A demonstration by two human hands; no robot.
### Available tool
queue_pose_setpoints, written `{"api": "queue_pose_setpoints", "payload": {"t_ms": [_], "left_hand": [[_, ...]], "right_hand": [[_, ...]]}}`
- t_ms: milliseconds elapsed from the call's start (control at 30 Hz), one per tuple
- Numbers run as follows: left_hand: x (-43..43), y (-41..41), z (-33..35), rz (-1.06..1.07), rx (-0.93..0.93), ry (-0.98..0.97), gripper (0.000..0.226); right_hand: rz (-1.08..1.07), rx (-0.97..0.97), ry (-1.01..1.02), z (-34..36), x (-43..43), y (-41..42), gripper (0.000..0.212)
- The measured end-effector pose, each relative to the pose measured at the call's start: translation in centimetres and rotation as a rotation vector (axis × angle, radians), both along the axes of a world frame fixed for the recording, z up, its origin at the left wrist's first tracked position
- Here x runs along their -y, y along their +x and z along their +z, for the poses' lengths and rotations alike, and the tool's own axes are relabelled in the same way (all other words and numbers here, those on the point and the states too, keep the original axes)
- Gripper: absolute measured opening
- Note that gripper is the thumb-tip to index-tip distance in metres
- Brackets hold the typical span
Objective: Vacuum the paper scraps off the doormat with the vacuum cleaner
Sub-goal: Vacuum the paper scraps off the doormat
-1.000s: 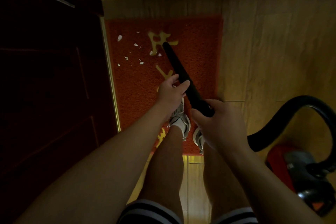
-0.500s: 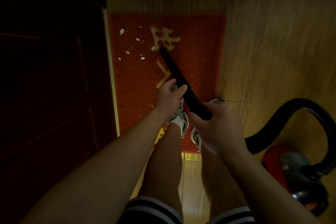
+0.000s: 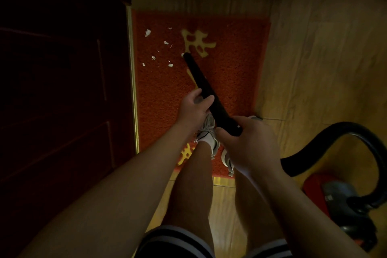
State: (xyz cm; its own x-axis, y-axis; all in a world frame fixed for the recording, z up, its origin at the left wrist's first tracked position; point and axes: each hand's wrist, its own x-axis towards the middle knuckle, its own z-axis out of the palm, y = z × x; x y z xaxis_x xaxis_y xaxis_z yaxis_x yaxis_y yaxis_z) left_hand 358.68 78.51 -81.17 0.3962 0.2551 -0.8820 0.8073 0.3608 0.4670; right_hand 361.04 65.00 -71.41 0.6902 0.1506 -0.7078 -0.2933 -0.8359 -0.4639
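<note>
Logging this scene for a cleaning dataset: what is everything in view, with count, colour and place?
Light wooden plank floor: one, tan, right and far side.
Dark reddish-brown panelled door: one, left.
Red doormat with yellow characters: one, red, on the floor beside the door.
White paper scraps: about ten, white, doormat's far-left part.
Black rigid vacuum tube: one, black, slanting over the doormat, tip at the scraps.
Black flexible hose: one, black, looping at right.
Red and grey vacuum cleaner body: one, lower right floor.
White sneakers: two, doormat's near end.
Striped shorts: one, dark with pale stripes, bottom edge.
Left hand: one, holds the tube midway.
Right hand: one, grips the tube's near end.
</note>
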Motion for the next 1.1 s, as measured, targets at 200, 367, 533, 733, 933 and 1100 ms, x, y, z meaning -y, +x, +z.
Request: {"api": "queue_pose_setpoints", "payload": {"t_ms": [200, 367, 533, 733, 933, 1100], "left_hand": [[-0.9, -0.6, -0.5, 0.012, -0.021, 0.007, 0.058], [-1.5, -1.0, -0.6, 0.002, -0.020, 0.014, 0.058], [-1.5, -1.5, -0.5, 0.010, -0.015, 0.001, 0.056], [-1.9, -2.2, -0.3, 0.015, -0.024, -0.004, 0.055], [-2.3, -1.4, -0.3, 0.027, -0.011, -0.028, 0.058], [-2.3, -0.8, -0.8, -0.028, -0.013, -0.019, 0.066]], "right_hand": [[0.008, -0.025, 0.015, 0.0, -0.7, -0.2, 0.020], [0.023, -0.011, 0.021, -0.1, -1.1, -0.5, 0.020], [0.033, -0.014, 0.023, 0.2, -1.3, -0.6, 0.021], [0.079, -0.020, -0.001, 0.3, -1.6, -0.9, 0.016], [0.039, -0.007, 0.012, 0.0, -1.9, -1.0, 0.017], [0.026, -0.023, 0.013, -0.4, -2.0, -0.5, 0.017]]}}
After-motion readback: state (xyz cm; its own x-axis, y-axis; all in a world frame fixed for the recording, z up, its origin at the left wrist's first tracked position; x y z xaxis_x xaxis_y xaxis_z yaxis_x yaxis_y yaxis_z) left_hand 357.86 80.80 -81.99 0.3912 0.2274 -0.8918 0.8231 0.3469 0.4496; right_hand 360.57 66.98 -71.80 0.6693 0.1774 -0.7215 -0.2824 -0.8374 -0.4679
